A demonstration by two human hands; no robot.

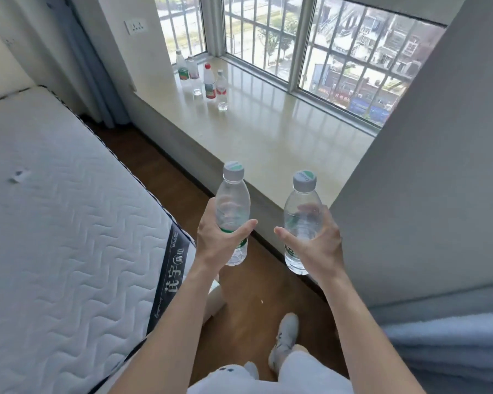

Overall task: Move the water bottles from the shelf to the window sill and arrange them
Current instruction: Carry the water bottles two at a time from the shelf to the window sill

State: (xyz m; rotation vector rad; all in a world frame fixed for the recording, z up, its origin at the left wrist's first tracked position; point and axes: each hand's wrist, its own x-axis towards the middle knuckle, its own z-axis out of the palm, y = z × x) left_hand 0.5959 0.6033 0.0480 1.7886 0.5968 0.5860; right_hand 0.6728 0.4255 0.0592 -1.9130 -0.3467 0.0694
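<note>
Head view: both hands in the lower centre of the frame, each wrapped around a clear water bottle, held upright in the air over the wooden floor (248, 282). Left hand (219, 240) is clamped on the left bottle (232, 211), fingers round the label band, thumb across the front. Right hand (315, 240) is clamped on the right bottle (299, 220) the same way. Both bottles have grey caps with green print and sit just short of the near edge of the window sill (268, 132).

Upper centre-left of the frame: four more bottles (202, 75) stand upright on the sill, clustered near its far left corner by the window (296, 44); one has a red cap. Rest of the sill surface bare.

Mattress (63, 217) fills the left of the frame, grey wall panel (427, 180) the right. White shoe (285, 339) at bottom centre.
</note>
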